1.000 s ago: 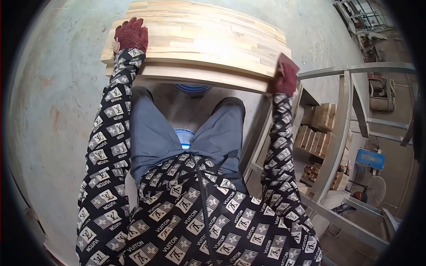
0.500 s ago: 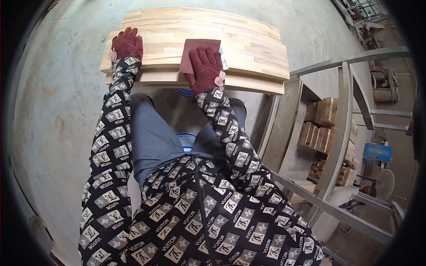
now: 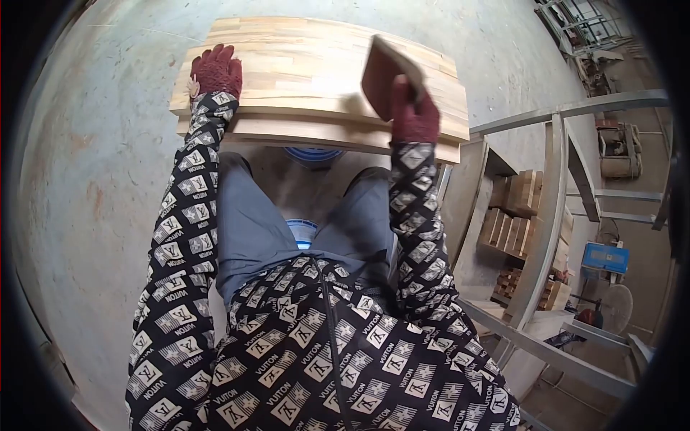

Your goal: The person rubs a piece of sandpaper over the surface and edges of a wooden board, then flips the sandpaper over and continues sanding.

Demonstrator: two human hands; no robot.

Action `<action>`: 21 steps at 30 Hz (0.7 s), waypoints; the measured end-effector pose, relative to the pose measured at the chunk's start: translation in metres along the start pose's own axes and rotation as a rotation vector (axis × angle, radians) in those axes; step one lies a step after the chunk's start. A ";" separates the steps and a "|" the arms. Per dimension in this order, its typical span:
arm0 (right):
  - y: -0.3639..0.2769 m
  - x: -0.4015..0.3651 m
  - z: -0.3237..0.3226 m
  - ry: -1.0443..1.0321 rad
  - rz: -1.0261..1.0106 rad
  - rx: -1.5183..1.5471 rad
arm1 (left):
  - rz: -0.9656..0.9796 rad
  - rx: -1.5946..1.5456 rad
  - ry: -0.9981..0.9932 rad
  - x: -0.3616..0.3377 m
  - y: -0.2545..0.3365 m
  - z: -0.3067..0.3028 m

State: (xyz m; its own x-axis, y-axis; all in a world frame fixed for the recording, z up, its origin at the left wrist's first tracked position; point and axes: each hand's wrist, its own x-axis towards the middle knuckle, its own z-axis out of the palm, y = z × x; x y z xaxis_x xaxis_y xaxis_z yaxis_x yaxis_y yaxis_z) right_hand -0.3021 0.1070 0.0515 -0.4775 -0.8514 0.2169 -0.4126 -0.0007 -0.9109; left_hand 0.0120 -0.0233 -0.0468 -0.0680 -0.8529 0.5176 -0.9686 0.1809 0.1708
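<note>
A pale wooden board [image 3: 302, 65] made of joined strips lies in front of me, on top of another board [image 3: 309, 136] whose edge shows below it. My left hand [image 3: 216, 72], in a dark red knit glove, rests with its fingers stretched out on the near left part of the top board. My right hand [image 3: 417, 118], in a matching glove, grips a reddish-brown sheet of sandpaper [image 3: 381, 75]. The sheet is tilted up off the wood near the right end, and its shadow falls on the board. Motion blurs this hand a little.
Between my legs is a blue-and-white bucket [image 3: 303, 233], and another blue round container [image 3: 313, 156] sits under the boards. A metal frame [image 3: 553, 208] stands at my right. Beyond its bars are stacked wood blocks [image 3: 507, 230], a blue box [image 3: 606, 257] and a fan [image 3: 616, 309].
My right hand has lifted the sandpaper off the board and swung it to the right, tilting it up. My left hand stays flat on the board's left side.
</note>
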 end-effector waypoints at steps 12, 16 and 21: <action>0.073 -0.002 -0.016 0.114 0.098 0.078 | 0.005 -0.027 0.027 -0.001 0.002 0.000; 0.053 -0.008 -0.020 0.101 0.195 0.137 | 0.027 -0.001 -0.059 0.001 0.001 -0.001; 0.050 -0.016 -0.021 -0.001 0.298 0.093 | 0.051 0.032 -0.261 0.002 -0.003 0.002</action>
State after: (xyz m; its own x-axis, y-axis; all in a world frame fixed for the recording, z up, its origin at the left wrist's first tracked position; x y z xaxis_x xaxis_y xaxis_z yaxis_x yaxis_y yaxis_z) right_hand -0.3316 0.1320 0.0094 -0.5663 -0.8216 -0.0648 -0.1813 0.2009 -0.9627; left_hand 0.0139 -0.0264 -0.0478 -0.1722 -0.9414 0.2901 -0.9690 0.2148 0.1218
